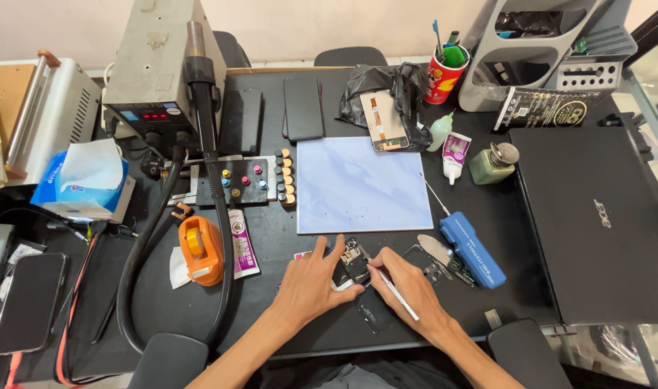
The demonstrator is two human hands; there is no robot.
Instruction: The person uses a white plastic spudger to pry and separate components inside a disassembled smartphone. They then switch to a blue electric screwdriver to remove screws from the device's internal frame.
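Hands meet at the near edge of the black desk [286,338], just below the pale blue work mat [358,184]. Left hand [311,281] lies flat, fingers spread, pressing down on an opened phone [352,265] whose dark inner parts face up. Right hand [412,288] is closed in a pen grip on a thin white tool [395,289]; tool tip touches the phone's right side.

Close to the right hand: small metal blade [436,249] and blue rectangular case [473,249], both just beside the knuckles. Closed black laptop [596,223] fills the desk's right edge, well apart from the hands.

Left of the left hand: orange tape dispenser [199,251] and flat white sachet [242,243], near but not touching. Black hose [145,259] loops down from the hot-air station [163,65] to the front edge.

Mat surface mostly bare, a few dark specks; open room for movement lies there, directly above the phone. Detached screen panel [384,121] rests on a black bag [390,90] behind the mat.
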